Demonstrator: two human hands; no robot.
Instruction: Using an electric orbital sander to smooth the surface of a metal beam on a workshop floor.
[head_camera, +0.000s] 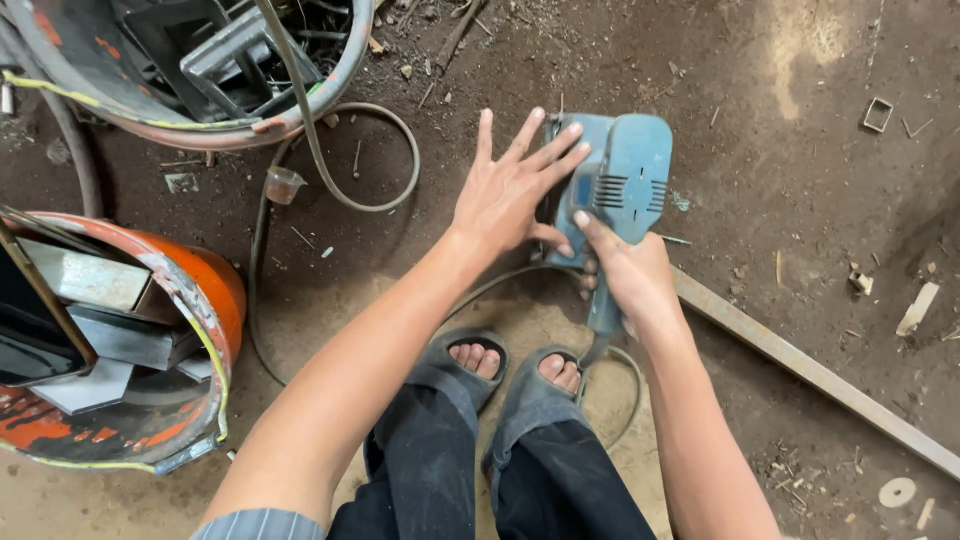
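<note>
Over on the far left there's an orange drum (205, 290) lying on its side, stuffed with grey metal offcuts (95, 330), and above it a second, darker drum (330, 85) with more scrap inside. A small clear plastic cup (284, 184) sits on the dirt floor (780, 200) just beside a grey cable (390, 150) that loops around between the drums and the person's feet. In the middle, the left hand (505, 195) is spread wide open, fingers fanned, resting flat on the left side of a blue power tool (625, 185) that sits on the ground just ahead of the sandalled feet (515, 365). The right hand (625, 275) is wrapped around the tool's rear handle, thumb up on the body. A long flat metal bar (810, 370) runs diagonally from under that hand toward the lower right, with wood chips and a small disc (897, 492) scattered nearby.
</note>
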